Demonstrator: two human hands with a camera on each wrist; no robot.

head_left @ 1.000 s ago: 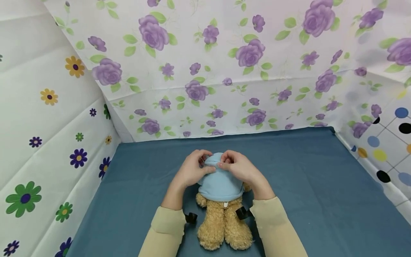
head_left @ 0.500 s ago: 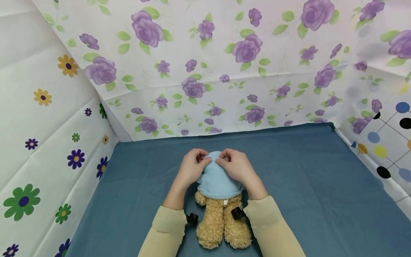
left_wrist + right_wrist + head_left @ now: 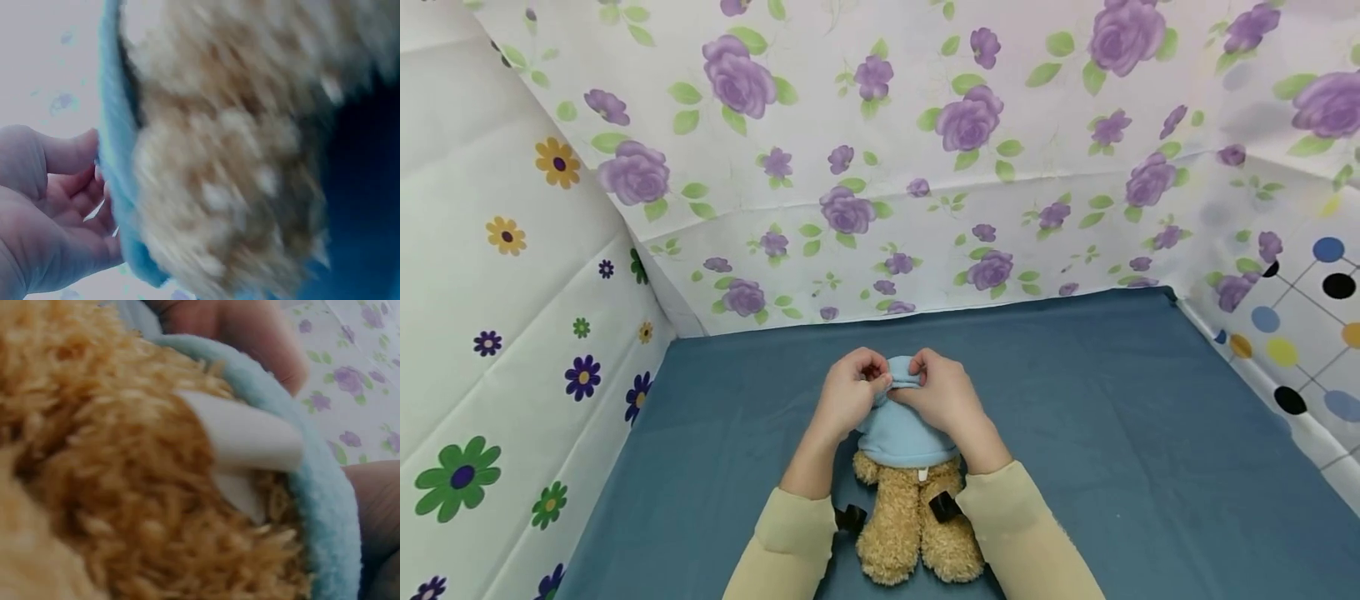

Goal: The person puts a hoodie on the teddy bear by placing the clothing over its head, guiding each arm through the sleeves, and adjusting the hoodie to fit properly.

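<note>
Along the left side, a white sheet (image 3: 445,275) printed with green, purple and orange daisy-like flowers, standing as a wall. Right of it begins a broad blue-grey surface (image 3: 730,400), running back to a rear sheet (image 3: 917,242), white with purple roses and green leaves.

Next, a cream left sleeve (image 3: 786,542) rising from the bottom edge; small black device (image 3: 852,518) at the wrist. Above it the person's left hand (image 3: 848,390), fingers curled, thumb and fingertips pinching the upper part of a light-blue garment (image 3: 904,437). Left wrist view: thumb tip against the blue cloth, fur just beyond it, blurred.

Centre: tan plush toy (image 3: 889,525), lying lengthwise on the blue-grey surface, feet toward the person. Garment covers its upper body; head hidden, so which way it faces cannot be told. Hem lies above the legs, one furry paw (image 3: 865,468) poking out at the left. Small white tag (image 3: 922,474) near the hem; right wrist view has it lying on the fur, close to the blue edge.

Then the right hand (image 3: 946,396), near the left one, fingers bent, thumb and fingers clamped on a fold of the same garment. Second black device (image 3: 943,507) at that wrist, in front of one leg in the head view. Cream right sleeve (image 3: 1030,525) slants to the bottom edge.

Far right: white dotted sheet (image 3: 1303,333), coloured spots joined by thin lines.
</note>
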